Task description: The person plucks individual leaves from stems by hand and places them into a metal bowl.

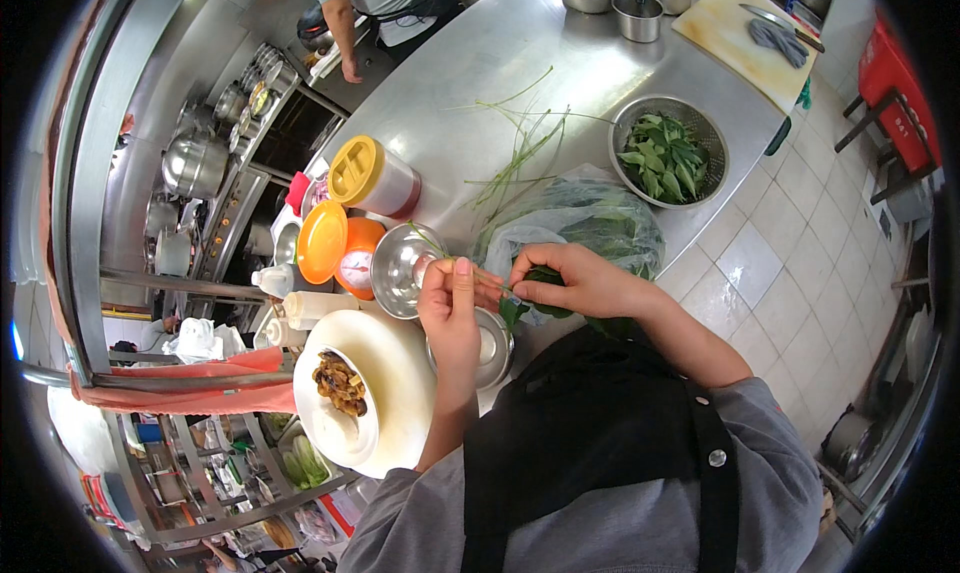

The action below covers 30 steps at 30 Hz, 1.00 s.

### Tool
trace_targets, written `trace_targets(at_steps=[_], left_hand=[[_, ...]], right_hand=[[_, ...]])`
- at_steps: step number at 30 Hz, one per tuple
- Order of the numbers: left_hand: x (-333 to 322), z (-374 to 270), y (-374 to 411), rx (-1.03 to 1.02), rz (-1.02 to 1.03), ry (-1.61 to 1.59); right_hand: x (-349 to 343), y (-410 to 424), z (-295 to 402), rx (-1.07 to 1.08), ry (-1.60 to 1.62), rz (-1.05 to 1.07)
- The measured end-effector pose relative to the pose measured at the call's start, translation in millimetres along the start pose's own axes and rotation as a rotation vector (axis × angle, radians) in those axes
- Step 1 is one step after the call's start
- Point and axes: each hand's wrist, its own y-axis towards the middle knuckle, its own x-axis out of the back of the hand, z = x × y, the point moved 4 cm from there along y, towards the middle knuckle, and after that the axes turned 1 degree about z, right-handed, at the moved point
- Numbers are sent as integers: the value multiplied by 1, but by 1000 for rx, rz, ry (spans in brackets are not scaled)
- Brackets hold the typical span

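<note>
Between the thumb and fingers of my left hand (pixel 454 299) runs a thin green stem. My right hand (pixel 574 277) pinches the leafy end of the same sprig, where dark green leaves (pixel 512 310) hang down. Just beyond my hands lies a clear plastic bag (pixel 592 213) with more leafy greens inside. Bare green stems (pixel 521 157) are scattered over the steel table (pixel 450 100). A perforated steel colander (pixel 624 175) holds loose picked leaves (pixel 666 160). Close by my left hand stands a steel bowl (pixel 397 269).
An orange kitchen scale (pixel 360 247) and a yellow-lidded tub (pixel 375 175) stand left, near squeeze bottles (pixel 319 310). A plate of food (pixel 330 430) rests on a round white board (pixel 405 378). A knife (pixel 780 25) lies on a cutting board (pixel 720 37). Another person (pixel 382 3) stands across the table.
</note>
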Motion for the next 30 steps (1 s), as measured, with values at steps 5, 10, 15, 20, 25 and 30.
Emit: trace_targets(at_steps=[5, 10, 15, 20, 25, 30], left_hand=[[-7, -1, 0, -10, 140, 104], [-6, 7, -3, 33, 252, 11], [-11, 3, -5, 0, 241, -16], [-8, 6, -4, -61, 283, 16], [-15, 5, -4, 57, 248, -254], [-3, 6, -1, 64, 74, -288]], right_hand=[[3, -1, 5, -41, 5, -79], [4, -1, 11, -20, -15, -69], [3, -1, 6, 17, 22, -61], [-3, -1, -1, -64, 233, -2], [2, -1, -10, -191, 447, 51], [23, -5, -9, -183, 415, -101]])
